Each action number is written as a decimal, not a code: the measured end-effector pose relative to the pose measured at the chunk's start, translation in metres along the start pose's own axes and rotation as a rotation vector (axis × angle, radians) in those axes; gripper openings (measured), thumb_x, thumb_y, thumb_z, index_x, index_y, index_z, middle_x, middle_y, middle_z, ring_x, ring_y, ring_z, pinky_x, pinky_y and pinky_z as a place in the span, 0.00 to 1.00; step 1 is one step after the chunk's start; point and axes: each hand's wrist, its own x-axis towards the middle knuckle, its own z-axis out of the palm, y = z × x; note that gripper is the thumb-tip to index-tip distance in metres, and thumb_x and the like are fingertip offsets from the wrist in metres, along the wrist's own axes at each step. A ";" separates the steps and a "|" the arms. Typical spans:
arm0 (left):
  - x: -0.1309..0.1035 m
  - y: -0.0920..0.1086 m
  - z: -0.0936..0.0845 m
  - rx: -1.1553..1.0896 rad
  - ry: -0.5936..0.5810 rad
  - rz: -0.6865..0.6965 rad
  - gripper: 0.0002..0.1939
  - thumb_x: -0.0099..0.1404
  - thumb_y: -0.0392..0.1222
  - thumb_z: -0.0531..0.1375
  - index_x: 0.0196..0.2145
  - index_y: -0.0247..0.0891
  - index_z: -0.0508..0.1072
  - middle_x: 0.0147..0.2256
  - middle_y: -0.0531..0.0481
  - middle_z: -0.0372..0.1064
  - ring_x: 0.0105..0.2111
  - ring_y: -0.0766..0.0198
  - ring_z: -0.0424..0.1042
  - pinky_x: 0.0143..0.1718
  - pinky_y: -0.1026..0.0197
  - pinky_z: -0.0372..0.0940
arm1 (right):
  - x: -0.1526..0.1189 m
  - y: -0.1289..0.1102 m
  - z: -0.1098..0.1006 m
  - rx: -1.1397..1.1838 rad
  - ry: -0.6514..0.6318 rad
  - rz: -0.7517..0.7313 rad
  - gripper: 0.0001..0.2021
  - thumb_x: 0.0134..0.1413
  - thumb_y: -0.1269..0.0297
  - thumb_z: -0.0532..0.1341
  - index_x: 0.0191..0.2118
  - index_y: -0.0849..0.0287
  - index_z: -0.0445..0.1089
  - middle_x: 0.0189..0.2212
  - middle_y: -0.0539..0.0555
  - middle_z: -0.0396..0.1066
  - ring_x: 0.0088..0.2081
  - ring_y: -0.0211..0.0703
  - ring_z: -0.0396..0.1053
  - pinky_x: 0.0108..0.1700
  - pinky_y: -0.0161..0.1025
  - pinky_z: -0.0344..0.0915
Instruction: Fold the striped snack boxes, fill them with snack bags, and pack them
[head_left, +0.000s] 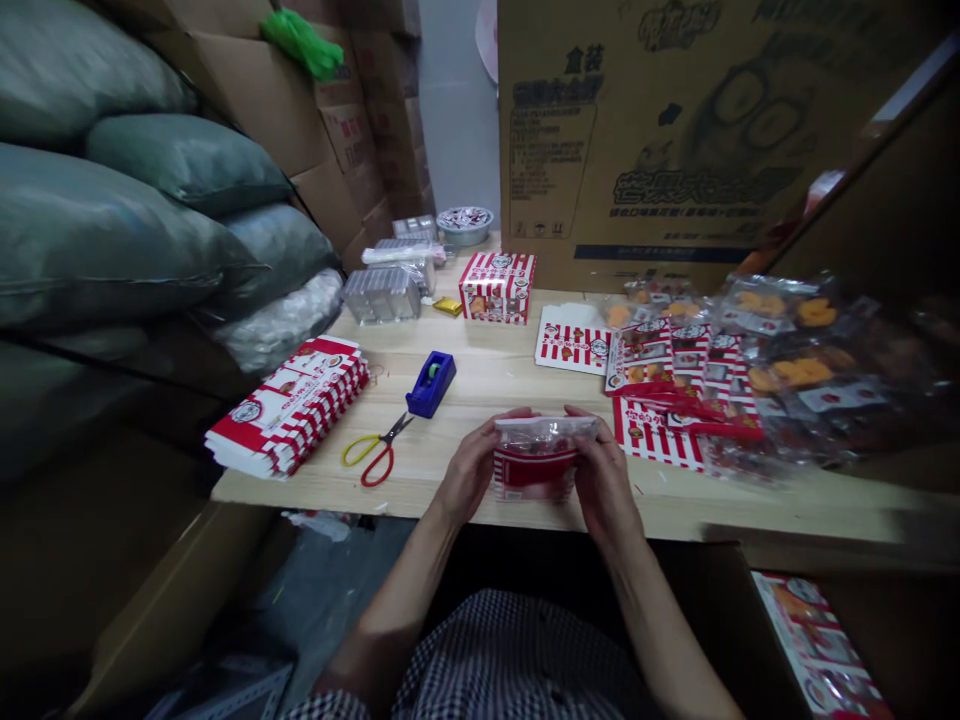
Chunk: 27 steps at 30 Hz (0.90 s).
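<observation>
Between my two hands, close to the table's front edge, is a red-and-white striped packet (534, 475) with shiny clear plastic along its top. My left hand (472, 462) is closed on its left side. On the right side, my right hand (602, 468) grips it with curved fingers. What lies inside the packet I cannot make out. Scissors (379, 452) with one yellow and one red handle lie left of my hands. Behind them stands a blue tape dispenser (432, 384). Striped printed packets (645, 360) lie to the right.
Folded striped cartons (289, 405) are stacked at the left of the wooden table (480, 360). A striped box (497, 288), clear-wrapped packs (382, 294) and a bowl (465, 225) stand farther back. Clear bags of orange pieces (802, 370) pile up at right. A large cardboard box (555, 190) rises behind.
</observation>
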 end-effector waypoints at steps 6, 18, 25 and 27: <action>0.009 0.009 -0.004 0.097 0.105 0.022 0.19 0.61 0.35 0.60 0.49 0.31 0.78 0.46 0.39 0.78 0.45 0.53 0.77 0.49 0.57 0.66 | -0.008 -0.006 -0.003 0.086 -0.126 0.089 0.13 0.60 0.59 0.61 0.49 0.52 0.77 0.47 0.52 0.77 0.52 0.49 0.71 0.57 0.45 0.63; 0.011 0.027 -0.022 0.449 -0.179 0.120 0.15 0.62 0.39 0.59 0.43 0.37 0.83 0.53 0.41 0.75 0.57 0.46 0.68 0.58 0.49 0.61 | 0.016 -0.004 -0.010 -0.154 -0.080 0.020 0.08 0.51 0.67 0.65 0.37 0.53 0.80 0.39 0.52 0.80 0.43 0.48 0.75 0.48 0.43 0.67; -0.011 0.028 -0.007 0.577 -0.054 0.130 0.18 0.71 0.48 0.55 0.50 0.38 0.78 0.54 0.42 0.73 0.56 0.51 0.69 0.59 0.54 0.60 | 0.001 -0.008 0.001 -0.183 -0.052 -0.009 0.05 0.51 0.65 0.65 0.34 0.54 0.80 0.42 0.54 0.80 0.44 0.49 0.76 0.49 0.45 0.69; -0.021 0.017 -0.005 0.483 0.025 0.019 0.18 0.71 0.49 0.57 0.51 0.38 0.77 0.52 0.43 0.75 0.52 0.53 0.72 0.55 0.56 0.63 | -0.016 -0.009 -0.002 -0.134 -0.059 0.141 0.08 0.50 0.63 0.67 0.38 0.54 0.79 0.41 0.54 0.80 0.42 0.50 0.77 0.46 0.46 0.71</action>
